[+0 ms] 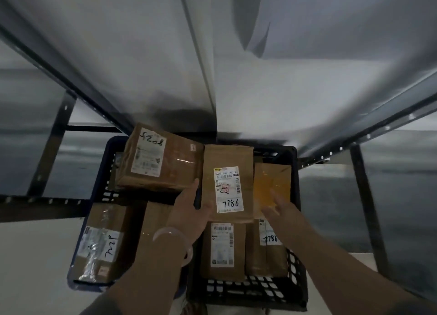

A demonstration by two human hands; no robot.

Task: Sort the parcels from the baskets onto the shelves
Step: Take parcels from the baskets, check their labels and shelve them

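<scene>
Two dark baskets stand side by side on the floor, the left basket (80,262) and the right basket (255,291), both full of brown cardboard parcels. A tall parcel marked 7786 (228,170) stands upright in the right basket. My left hand (191,208), with a pale bangle on the wrist, grips this parcel's lower left edge. My right hand (281,210) hovers open at its right side, over a yellow-taped parcel (272,180). A large parcel marked 8025 (160,158) lies across both baskets at the back. Another parcel with a handwritten label (104,241) lies in the left basket.
Metal shelf uprights and rails frame the baskets, the left rack (54,146) and the right rack (364,196). Grey shelf boards fill the upper view, blurred. Two more labelled parcels (222,246) stand at the front of the right basket.
</scene>
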